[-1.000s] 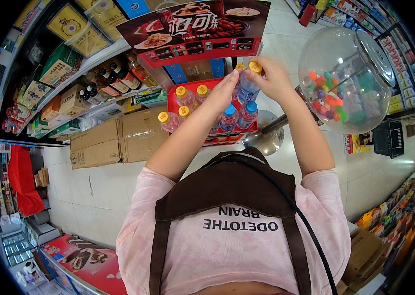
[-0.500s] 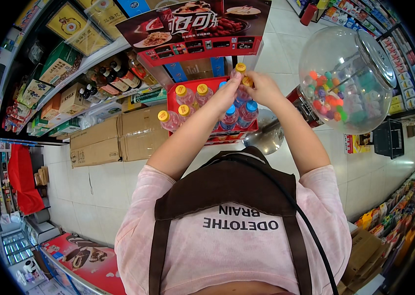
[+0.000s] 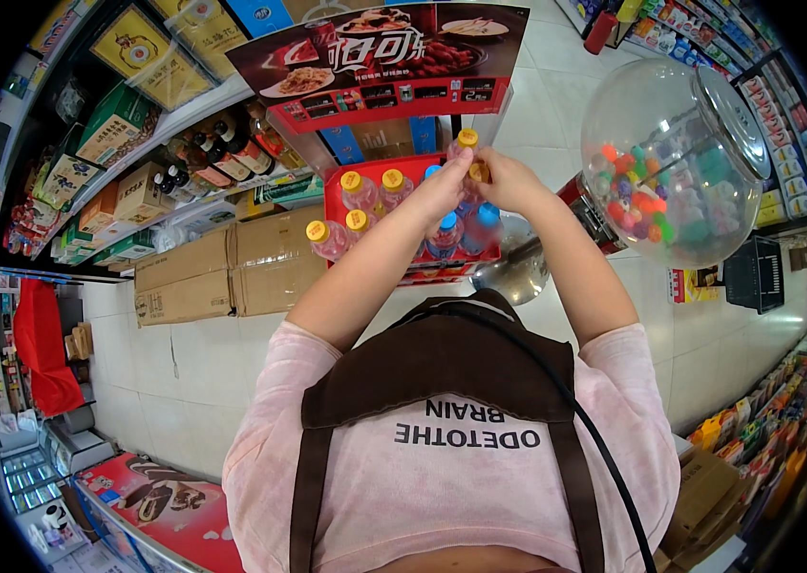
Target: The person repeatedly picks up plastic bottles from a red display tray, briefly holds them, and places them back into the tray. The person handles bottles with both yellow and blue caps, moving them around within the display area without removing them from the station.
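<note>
My left hand and my right hand meet over the right side of a red display rack. Between them is a clear bottle with a yellow cap, and both hands are closed around it, though fingers partly cover it. Just beyond my fingertips stands another yellow-capped bottle. In front of my hands are blue-capped bottles, the rightmost one blurred. To the left of my left forearm, several yellow-capped bottles stand upright in the rack.
A printed sign board rises behind the rack. To the right stands a clear globe dispenser with colourful balls. Cardboard boxes lie at the left, below shelves of bottles and cartons. A black basket sits far right.
The yellow-capped bottle between my hands has shifted slightly toward me, and my hands have moved a little with it. The rightmost blue-capped bottle now looks smeared by motion.
</note>
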The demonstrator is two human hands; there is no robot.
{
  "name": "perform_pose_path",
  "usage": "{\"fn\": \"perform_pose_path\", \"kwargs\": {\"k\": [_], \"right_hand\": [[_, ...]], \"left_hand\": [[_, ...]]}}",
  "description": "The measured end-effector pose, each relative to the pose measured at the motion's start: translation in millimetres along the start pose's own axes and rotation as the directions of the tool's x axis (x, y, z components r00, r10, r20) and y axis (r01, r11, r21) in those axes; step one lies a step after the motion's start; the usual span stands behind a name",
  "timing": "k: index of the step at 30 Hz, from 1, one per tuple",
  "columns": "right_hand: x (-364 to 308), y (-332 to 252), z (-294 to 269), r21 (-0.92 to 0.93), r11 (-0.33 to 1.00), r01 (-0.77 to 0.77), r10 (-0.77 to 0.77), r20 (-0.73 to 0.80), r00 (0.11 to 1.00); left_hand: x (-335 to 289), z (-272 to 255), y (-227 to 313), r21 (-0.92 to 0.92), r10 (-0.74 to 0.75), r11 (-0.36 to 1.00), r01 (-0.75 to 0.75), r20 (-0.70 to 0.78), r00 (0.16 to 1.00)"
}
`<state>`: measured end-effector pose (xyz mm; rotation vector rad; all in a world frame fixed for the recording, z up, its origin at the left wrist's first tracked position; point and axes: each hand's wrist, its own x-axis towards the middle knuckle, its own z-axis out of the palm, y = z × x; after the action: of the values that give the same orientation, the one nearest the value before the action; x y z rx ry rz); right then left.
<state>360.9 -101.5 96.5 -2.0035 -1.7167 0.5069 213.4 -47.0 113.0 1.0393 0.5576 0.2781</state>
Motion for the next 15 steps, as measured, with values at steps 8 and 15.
{"fn": "perform_pose_path", "kwargs": {"k": [8,15], "right_hand": [[27,6,-19,0.071,0.976,-0.206,0.209,-0.035,0.977],[56,9,9,-0.084,0.969,-0.230,0.229,-0.021,0.973]], "left_hand": [[1,-18,23,0.095,0.233,0.970,-0.224,-0.101,0.967],[32,-49,-1,0.682,0.455,0.688,-0.250,-0.136,0.880]]}}
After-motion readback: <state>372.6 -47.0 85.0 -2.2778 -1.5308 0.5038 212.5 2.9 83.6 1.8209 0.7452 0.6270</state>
